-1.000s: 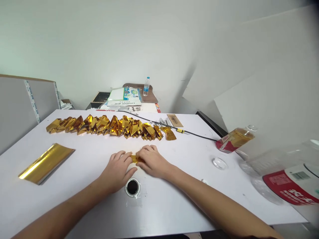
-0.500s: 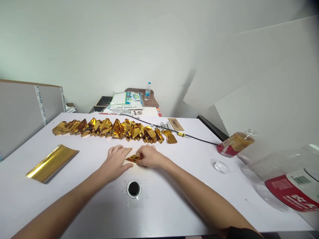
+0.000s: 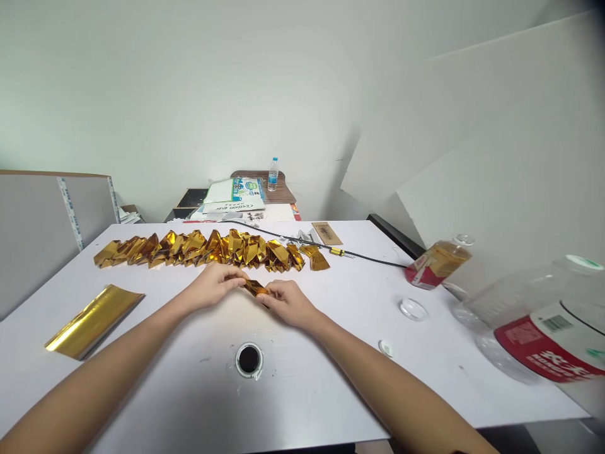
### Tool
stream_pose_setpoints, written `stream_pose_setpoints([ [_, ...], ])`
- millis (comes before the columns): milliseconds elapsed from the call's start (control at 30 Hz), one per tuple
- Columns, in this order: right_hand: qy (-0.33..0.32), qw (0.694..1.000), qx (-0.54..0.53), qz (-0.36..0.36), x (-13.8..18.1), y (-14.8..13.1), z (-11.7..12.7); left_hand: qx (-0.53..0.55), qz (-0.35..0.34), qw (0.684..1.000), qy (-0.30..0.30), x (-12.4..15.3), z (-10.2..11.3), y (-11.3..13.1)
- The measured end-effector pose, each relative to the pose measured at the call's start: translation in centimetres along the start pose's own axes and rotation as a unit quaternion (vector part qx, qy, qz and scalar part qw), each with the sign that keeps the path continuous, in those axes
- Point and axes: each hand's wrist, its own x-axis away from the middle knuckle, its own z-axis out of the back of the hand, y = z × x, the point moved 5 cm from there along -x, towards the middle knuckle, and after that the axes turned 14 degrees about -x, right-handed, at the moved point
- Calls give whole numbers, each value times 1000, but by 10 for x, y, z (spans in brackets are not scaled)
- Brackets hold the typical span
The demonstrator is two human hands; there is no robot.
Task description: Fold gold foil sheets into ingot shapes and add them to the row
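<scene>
My left hand (image 3: 215, 285) and my right hand (image 3: 286, 301) pinch the two ends of a small folded gold foil piece (image 3: 256, 288), held just above the white table (image 3: 302, 378). Both hands have their fingers closed on it. Behind them a long row of folded gold foil pieces (image 3: 208, 248) lies across the table. A stack of flat gold foil sheets (image 3: 94, 321) rests at the left.
A round cable hole (image 3: 249, 359) sits in the table near me. At the right are a tipped bottle with amber liquid (image 3: 438, 261), a large clear bottle with a red label (image 3: 534, 321), and a clear lid (image 3: 412, 309). A black cable (image 3: 363, 256) runs behind.
Both hands lifted the gold piece off the table and now hold it between fingertips instead of pressing it flat. The camera view shifted slightly.
</scene>
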Motion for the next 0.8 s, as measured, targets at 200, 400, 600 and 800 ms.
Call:
stream_pose_setpoints([
  [200, 8, 998, -54, 9, -7, 13, -3, -55, -6, 997, -47, -35, 13, 6],
  [400, 52, 994, -83, 39, -2, 11, -4, -89, -54, 992, -72, -89, 9, 14],
  [600, 31, 996, -82, -7, -6, 18, -3, -165, -43, 980, -102, -156, 48, -21],
  [800, 29, 984, -161, -69, -10, 27, -3, -218, 6, 964, -155, -184, 48, -57],
])
